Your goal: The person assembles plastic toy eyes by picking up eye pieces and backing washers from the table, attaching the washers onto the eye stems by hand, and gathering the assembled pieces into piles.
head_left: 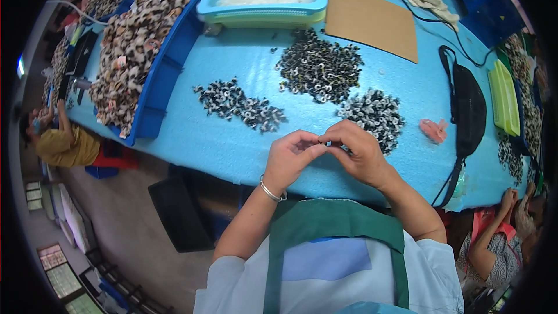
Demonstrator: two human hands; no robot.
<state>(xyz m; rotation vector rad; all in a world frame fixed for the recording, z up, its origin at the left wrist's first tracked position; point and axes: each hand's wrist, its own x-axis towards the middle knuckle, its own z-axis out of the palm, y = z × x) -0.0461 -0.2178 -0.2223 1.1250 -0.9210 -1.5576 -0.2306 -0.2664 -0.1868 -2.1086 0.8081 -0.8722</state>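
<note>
My left hand (294, 154) and my right hand (357, 151) meet fingertip to fingertip over the near edge of the blue-covered table. Both are closed in a pinch. Whatever small piece sits between the fingertips is mostly hidden, with only a dark speck showing. Just beyond my right hand lies a pile of small black-and-white ring-shaped parts (378, 116). A larger pile of dark ring parts (319, 67), some with yellowish bits, spreads farther back. Left of my hands is a loose strip of similar black-and-white parts (241, 106).
A blue crate (157, 93) heaped with brown-and-white pieces stands at left. At the back are a light-blue basket (264, 9) of whitish pieces and a cardboard sheet (372, 23). Rightward lie a pink crumpled item (433, 131), a black pouch (469, 104) and a green tray (504, 99). Other people sit at both sides.
</note>
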